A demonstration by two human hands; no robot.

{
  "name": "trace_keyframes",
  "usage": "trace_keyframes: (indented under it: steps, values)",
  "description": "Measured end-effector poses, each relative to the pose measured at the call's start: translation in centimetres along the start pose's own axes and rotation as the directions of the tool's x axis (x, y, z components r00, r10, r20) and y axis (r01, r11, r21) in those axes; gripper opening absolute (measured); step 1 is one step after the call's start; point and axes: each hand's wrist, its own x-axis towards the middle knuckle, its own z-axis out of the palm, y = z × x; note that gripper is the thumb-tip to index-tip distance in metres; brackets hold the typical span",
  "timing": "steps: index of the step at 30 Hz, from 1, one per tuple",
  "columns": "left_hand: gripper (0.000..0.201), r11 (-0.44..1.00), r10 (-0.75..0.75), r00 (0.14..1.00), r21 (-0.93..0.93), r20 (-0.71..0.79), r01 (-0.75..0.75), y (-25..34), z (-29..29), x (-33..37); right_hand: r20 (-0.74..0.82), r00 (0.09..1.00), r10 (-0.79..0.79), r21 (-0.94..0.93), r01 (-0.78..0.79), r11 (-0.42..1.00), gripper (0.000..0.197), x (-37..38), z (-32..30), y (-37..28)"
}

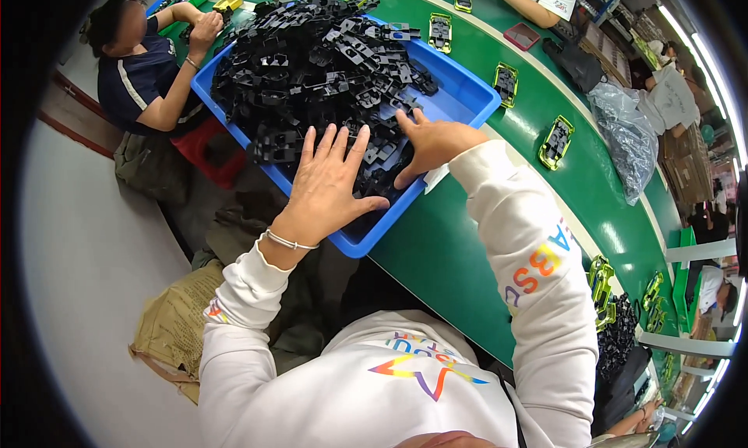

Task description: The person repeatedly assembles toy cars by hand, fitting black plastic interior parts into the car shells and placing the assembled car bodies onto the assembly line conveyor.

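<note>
Left hand [327, 185]: open, fingers spread flat on the black plastic parts [315, 66], near the bin's 6 o'clock corner
Right hand [431, 142]: open too, pressing the pile's 3 o'clock side
Blue bin [467, 89]: heaped, sits on the green conveyor [436, 253]

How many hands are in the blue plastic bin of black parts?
2. The left hand lies flat on the black plastic parts by the near rim of the blue plastic bin; the right hand presses them beside it. None seems hidden.
</note>
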Motion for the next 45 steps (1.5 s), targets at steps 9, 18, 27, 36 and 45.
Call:
trace_keyframes:
  steps: [9,18,27,36,45]
  values:
    - [0.115,0.895,0.107,0.976,-0.447,0.188,-0.012,-1.1,0.3,2.1,-0.041,0.993,-0.113,0.236,0.12,0.964,0.109,2.4,0.2,0.8]
    - [0.106,0.923,0.034,0.979,-0.381,0.199,0.045,0.7,-0.3,2.4,-0.072,0.99,-0.123,0.441,0.142,0.886,0.09,3.8,0.1,2.0]
    - [0.087,0.677,0.016,0.999,-0.735,0.043,0.021,1.1,-0.3,3.4,-0.402,0.903,-0.15,0.666,0.4,0.63,0.065,1.7,-0.1,3.5]
    - [0.075,0.649,0.057,0.995,-0.755,-0.077,-0.095,4.4,-2.0,5.4,-0.677,0.735,-0.029,0.597,0.572,0.562,0.058,-3.2,-0.5,5.9]
    - [0.071,0.582,0.336,0.925,-0.734,-0.174,-0.35,15.8,-3.3,7.1,-0.623,0.758,0.19,0.753,0.516,0.409,0.055,-15.4,3.0,14.0]
